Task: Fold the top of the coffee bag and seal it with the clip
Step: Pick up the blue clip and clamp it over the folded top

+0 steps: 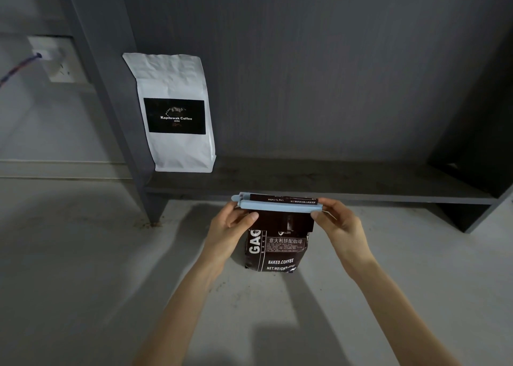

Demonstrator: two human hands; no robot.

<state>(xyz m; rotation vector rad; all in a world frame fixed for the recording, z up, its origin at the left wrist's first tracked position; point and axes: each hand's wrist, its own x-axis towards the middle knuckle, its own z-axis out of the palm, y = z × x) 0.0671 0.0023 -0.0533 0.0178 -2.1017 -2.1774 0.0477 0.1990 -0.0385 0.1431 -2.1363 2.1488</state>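
Note:
A dark brown coffee bag (280, 250) with white lettering stands upright on the pale counter in front of me. Its top is folded over, and a long light-blue clip (277, 204) lies across the fold. My left hand (230, 227) pinches the clip's left end, near its hinge, and touches the bag's upper left edge. My right hand (337, 218) pinches the clip's right end between thumb and fingers. The clip's two bars look pressed together over the fold.
A white coffee bag (177, 149) with a black label stands on a low dark grey shelf (333, 188) behind, leaning against its upright. A wall socket (54, 57) with a plugged cable is at far left. The counter (83, 268) spreads around the brown bag.

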